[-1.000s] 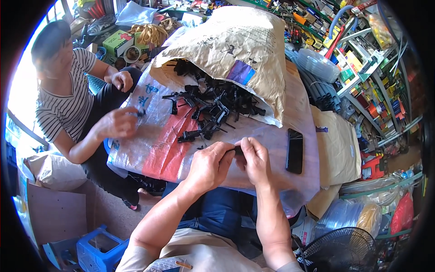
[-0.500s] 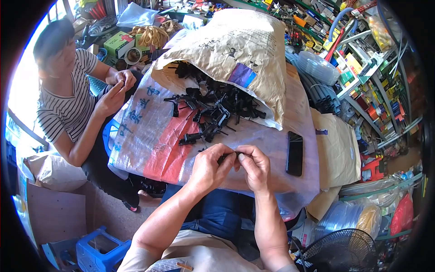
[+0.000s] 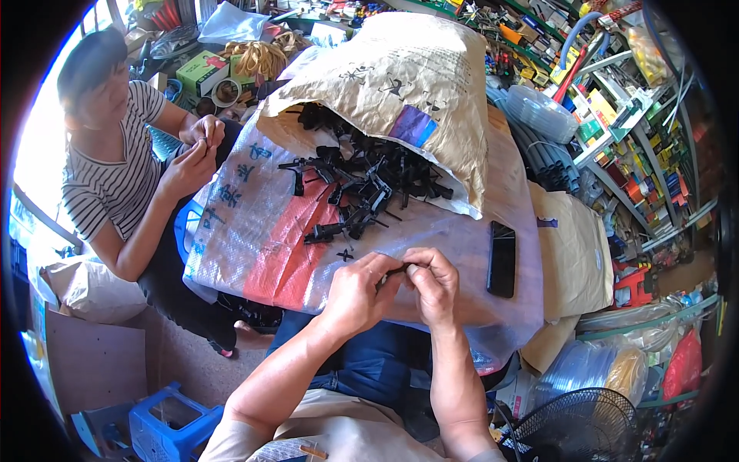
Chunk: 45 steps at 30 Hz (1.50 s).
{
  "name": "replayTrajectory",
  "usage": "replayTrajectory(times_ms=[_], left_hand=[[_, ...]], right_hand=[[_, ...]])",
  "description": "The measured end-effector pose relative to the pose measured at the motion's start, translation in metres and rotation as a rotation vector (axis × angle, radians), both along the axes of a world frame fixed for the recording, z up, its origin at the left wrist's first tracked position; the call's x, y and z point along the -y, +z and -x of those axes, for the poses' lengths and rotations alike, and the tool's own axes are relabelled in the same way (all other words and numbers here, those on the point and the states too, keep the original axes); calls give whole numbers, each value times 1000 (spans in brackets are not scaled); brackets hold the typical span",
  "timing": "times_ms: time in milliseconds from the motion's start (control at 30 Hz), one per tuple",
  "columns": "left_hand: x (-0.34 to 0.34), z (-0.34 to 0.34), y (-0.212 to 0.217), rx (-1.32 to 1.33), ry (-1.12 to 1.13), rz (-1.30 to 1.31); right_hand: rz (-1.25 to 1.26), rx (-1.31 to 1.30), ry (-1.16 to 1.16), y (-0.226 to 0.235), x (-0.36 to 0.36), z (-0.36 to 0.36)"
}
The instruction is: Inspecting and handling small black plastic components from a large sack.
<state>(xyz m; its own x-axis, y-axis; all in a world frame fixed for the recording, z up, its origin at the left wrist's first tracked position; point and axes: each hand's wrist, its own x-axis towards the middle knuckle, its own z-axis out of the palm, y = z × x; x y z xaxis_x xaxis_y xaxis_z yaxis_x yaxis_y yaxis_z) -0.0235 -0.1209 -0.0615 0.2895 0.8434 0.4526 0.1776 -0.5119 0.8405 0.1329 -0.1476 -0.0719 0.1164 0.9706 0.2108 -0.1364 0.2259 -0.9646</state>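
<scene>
Holds a small dark part [image 3: 398,269] between left hand [image 3: 359,292] and right hand [image 3: 434,286], with fingertips pinched tight from both sides, above the near side of a woven plastic sheet [image 3: 450,239] with a red stripe. Cannot tell the part's full shape under the fingers. Has a tiny black piece [image 3: 345,255] lying just beyond the left hand, then a heap of black parts [image 3: 373,192] spilling from the mouth of a big tan paper sack [image 3: 435,73]. Has a phone [image 3: 501,259] lying flat, right of the right hand and apart from it. Faces, across to the left, a co-worker [image 3: 115,173] in a striped top with both hands together. Has, farther out, crowded shelves [image 3: 631,165] at right, a blue plastic stool [image 3: 192,436] at lower left and a black fan [image 3: 577,425] at lower right.
</scene>
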Motion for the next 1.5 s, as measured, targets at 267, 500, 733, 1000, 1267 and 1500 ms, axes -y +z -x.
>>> replayTrajectory(times_ms=[267, 500, 733, 1000, 1267, 1500], left_hand=[[-4, 11, 18, 481, -406, 958], [-8, 13, 23, -79, -317, 316], [-11, 7, 22, -189, -288, 216], [-24, 2, 9, -123, -254, 282], [-43, 22, -4, 1069, -511, 1195], [-45, 26, -15, 1178, -408, 1334]], right_hand=[[132, -18, 179, 17, 10, -20], [194, 172, 260, 26, 11, -27], [237, 143, 335, 36, 4, -29], [285, 245, 318, 36, -13, -31], [-299, 1085, -458, 15, -137, -75], [-170, 998, -161, 9, -178, -52]])
